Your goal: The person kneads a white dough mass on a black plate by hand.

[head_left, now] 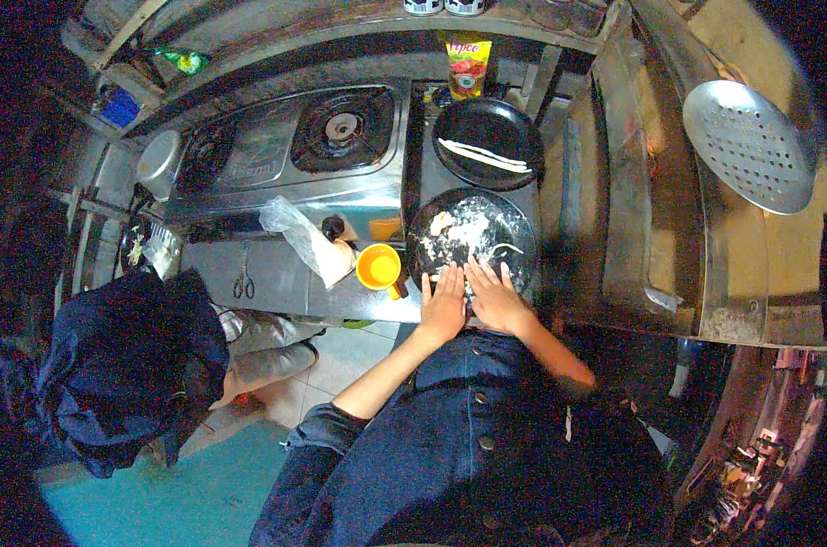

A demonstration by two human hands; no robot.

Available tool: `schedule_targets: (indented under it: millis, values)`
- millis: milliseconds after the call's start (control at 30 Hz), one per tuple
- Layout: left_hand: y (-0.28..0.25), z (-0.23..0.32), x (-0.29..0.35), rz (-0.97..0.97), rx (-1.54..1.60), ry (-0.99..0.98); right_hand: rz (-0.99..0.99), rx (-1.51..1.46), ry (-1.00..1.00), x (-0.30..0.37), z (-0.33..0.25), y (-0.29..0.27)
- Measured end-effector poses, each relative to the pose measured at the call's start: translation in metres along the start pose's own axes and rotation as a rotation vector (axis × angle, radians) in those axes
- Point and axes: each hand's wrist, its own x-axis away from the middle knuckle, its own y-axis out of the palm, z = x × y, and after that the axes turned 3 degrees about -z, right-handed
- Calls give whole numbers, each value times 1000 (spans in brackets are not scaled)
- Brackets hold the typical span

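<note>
My left hand and my right hand lie side by side on the near part of a round black plate. Their fingers are stretched out, palms down; whatever lies under them is hidden. White flour is smeared over this plate, with a small dough lump at its far left and a thin curved dough strip beyond my right fingers. Behind it, a second black plate bears two long white dough strips. Left of my left hand stands an orange mug.
A clear plastic bag with white powder leans beside the mug. Scissors lie farther left. A gas stove stands behind, a yellow-red pouch beyond the plates. A perforated skimmer hangs right. Another person is at left.
</note>
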Motion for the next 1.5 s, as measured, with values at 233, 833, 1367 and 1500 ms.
schedule_targets:
  millis: [233, 833, 1367, 1500]
  values:
    - [2, -9, -37, 88, 26, -58, -3, -65, 37, -32, 6, 0]
    - [7, -10, -38, 109, -71, -45, 26, -66, 47, -39, 7, 1]
    - [5, -9, -32, 76, 6, -43, 73, 2, 27, -33, 7, 9]
    - [4, 1, 0, 12, -38, 6, 0, -52, -19, 2, 1, -6]
